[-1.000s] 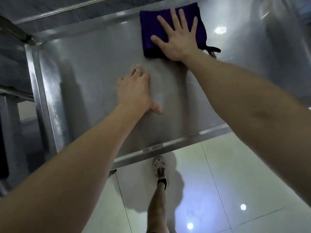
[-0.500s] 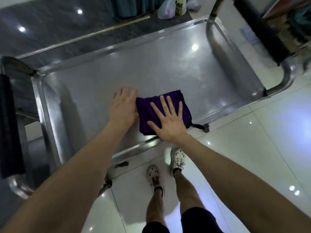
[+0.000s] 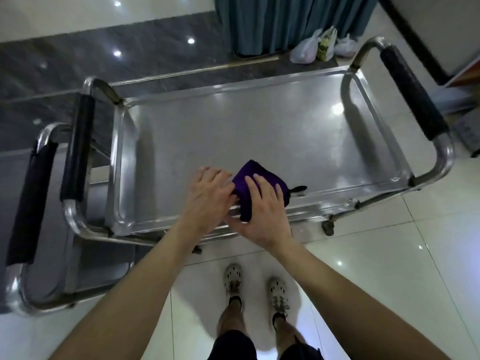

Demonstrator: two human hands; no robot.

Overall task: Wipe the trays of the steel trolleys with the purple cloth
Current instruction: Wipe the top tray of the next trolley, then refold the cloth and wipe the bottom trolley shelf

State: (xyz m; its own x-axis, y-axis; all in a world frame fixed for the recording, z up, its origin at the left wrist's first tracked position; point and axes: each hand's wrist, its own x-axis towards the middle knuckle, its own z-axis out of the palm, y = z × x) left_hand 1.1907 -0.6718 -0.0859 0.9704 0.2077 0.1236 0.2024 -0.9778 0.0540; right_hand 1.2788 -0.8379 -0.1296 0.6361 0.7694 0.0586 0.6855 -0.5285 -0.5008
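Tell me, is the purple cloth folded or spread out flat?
Folded: the purple cloth is a thick compact wad under the right hand.

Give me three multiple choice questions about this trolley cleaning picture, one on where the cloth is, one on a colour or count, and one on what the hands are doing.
1. Where is the cloth?
A. At the near edge of the tray
B. In the tray's far corner
C. On the floor

2. How many plastic bags lie by the curtain?
A. One
B. Three
C. Six

3. What is the right hand doing?
A. Hanging at the person's side
B. Gripping a trolley handle
C. Holding the cloth

Answers:
1. A, the purple cloth hangs over the rim nearest the person.
2. B, three bags sit side by side on the floor.
3. C, its fingers lie over the cloth, with the left hand touching beside it.
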